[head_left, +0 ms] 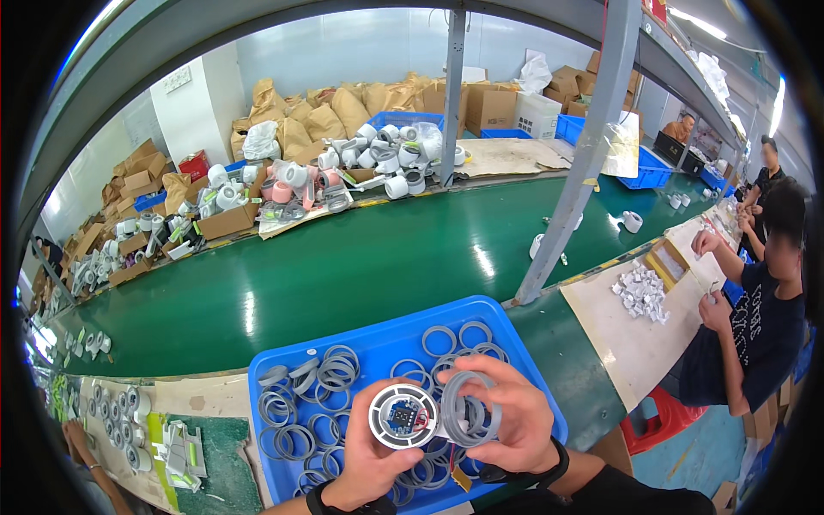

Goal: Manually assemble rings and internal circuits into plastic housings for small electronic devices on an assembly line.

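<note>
My left hand (pixel 365 459) is closed around a round white housing (pixel 378 421); its face shows a small blue circuit board and red wire. Between the fingers and thumb of my right hand (pixel 528 421) is a grey ring (pixel 448 410), or possibly more than one stacked together. The ring stands tilted just right of the housing. Both hands are over a blue tray (pixel 386 333) that holds many loose grey rings (pixel 339 367). Below the right hand hangs a small yellow piece (pixel 462 479); what it is attached to is partly hidden.
Beyond the tray runs a green conveyor belt (pixel 360 275), with piled white and grey parts (pixel 390 159) on its far side. A metal post (pixel 571 189) rises right of the tray. At right, a co-worker (pixel 755 318) sits by small white pieces (pixel 641 292). Another person's hand (pixel 77 438) shows at left.
</note>
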{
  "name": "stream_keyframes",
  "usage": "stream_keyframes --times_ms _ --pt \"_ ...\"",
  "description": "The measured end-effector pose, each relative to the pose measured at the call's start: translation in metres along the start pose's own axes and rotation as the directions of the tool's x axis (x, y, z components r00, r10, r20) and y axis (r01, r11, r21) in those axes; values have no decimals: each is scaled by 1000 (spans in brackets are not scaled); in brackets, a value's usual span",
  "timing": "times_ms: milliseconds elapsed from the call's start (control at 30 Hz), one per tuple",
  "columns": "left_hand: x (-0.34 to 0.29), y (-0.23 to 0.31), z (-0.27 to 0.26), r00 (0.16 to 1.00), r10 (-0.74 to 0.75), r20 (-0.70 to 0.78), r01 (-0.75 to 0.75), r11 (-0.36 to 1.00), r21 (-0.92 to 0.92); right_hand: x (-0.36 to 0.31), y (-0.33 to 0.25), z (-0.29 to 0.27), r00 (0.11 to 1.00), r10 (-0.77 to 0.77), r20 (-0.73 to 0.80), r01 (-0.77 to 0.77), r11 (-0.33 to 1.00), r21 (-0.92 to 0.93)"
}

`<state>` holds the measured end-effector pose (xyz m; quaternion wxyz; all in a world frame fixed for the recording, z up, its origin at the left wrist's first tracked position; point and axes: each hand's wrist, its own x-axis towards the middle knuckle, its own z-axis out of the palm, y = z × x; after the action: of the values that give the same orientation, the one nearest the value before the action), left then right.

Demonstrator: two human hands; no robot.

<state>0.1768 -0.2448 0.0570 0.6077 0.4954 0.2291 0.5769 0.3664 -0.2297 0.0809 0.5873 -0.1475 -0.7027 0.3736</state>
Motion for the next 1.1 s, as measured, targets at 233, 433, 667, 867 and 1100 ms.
stream_keyframes --times_ms 233,433,667,867,1100 --pt "1 -1 2 1000 17 -1 -17 1000 -15 -4 -1 -2 999 -35 18 36 998 -48" --pt "3 -2 0 999 36 -13 -36 999 9 -3 0 4 999 -27 -41 23 995 -101" --pt "5 -2 2 995 100 -1 -100 995 -4 -2 -4 7 999 -40 -25 34 976 -216" --pt "5 -4 3 990 141 -32 -140 990 15 -3 -1 9 999 -34 -36 27 983 -184" --pt "8 -5 1 966 258 30 -260 956 136 -1 -7 17 996 -55 -69 42 982 -182"
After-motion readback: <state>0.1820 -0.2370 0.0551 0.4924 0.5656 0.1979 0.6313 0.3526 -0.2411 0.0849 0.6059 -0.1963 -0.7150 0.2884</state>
